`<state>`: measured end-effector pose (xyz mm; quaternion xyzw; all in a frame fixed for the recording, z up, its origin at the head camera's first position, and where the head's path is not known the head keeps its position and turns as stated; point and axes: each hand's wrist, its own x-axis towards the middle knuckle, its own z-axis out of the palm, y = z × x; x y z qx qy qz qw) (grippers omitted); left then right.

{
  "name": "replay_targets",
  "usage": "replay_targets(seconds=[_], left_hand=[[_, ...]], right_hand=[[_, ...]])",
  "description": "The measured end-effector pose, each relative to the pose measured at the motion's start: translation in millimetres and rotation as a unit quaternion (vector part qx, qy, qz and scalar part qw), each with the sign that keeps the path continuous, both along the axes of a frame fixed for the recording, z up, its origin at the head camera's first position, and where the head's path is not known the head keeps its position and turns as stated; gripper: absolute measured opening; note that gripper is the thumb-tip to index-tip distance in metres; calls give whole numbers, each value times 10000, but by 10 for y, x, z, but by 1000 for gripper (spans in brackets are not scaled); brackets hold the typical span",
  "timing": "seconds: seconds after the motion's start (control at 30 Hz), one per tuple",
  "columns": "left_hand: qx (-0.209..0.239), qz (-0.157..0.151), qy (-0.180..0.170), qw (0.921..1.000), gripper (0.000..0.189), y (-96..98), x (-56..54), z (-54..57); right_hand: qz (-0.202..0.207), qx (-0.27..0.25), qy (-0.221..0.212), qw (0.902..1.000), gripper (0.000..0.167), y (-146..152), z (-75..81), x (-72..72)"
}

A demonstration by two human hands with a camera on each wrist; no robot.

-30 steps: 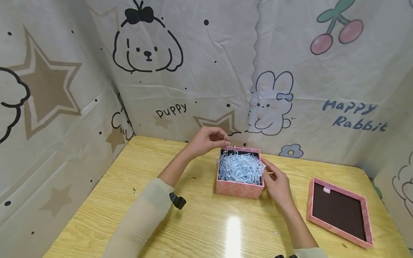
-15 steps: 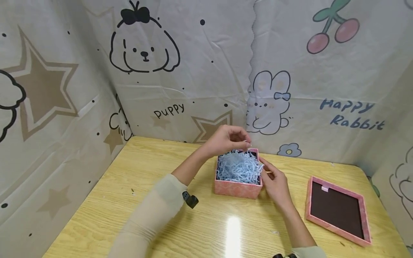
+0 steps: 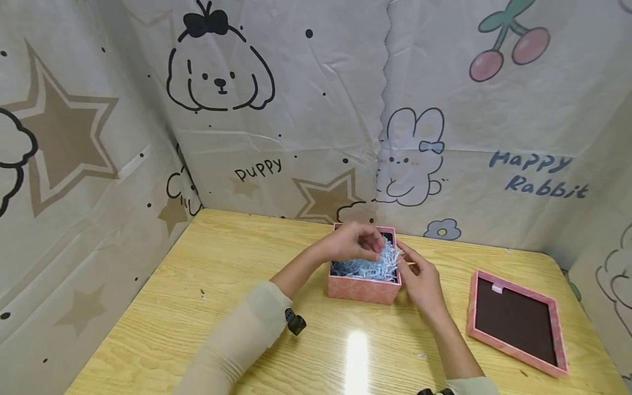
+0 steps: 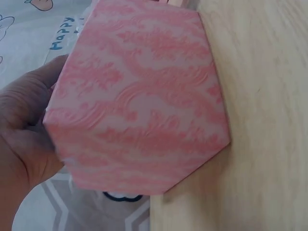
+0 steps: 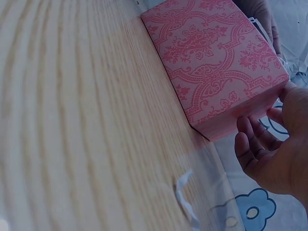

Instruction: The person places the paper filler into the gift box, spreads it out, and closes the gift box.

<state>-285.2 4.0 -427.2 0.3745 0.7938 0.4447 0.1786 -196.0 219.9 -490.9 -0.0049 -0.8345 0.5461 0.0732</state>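
Though full, pink box (image 3: 362, 289) mouth-up.

Two hands, one left hand (image 3: 353, 241) and one right hand (image 3: 423, 281). One pink box (image 3: 362, 289) near the centre of the frame, one heap of blue paper shreds (image 3: 367, 269), its strands too many to count, and one lid (image 3: 515, 323) at lower right. One surface (image 3: 148, 307). Two printed cherries (image 3: 486, 66) at upper right, one printed rabbit (image 3: 412, 175).
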Motion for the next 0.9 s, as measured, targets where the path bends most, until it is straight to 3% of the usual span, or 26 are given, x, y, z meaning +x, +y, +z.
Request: replay_targets(seconds=[0.13, 0.33, 0.47, 0.67, 0.9], left_hand=[[-41, 163, -21, 9999, 17, 76, 26, -50], [-75, 253, -239, 9994, 18, 216, 98, -40], [-492, 332, -176, 9981, 17, 259, 111, -96], [-1321, 5, 248, 9909, 16, 293, 67, -193], [-1491, -192, 415, 9878, 15, 303, 67, -208]], right_hand=[[9, 11, 32, 10000, 43, 12, 9, -2], [-49, -28, 89, 9999, 42, 16, 2, -3], [-24, 22, 53, 10000, 44, 6, 1, -2], [-12, 57, 56, 10000, 46, -7, 16, -5], [4, -35, -1, 10000, 46, 2, 8, 4]])
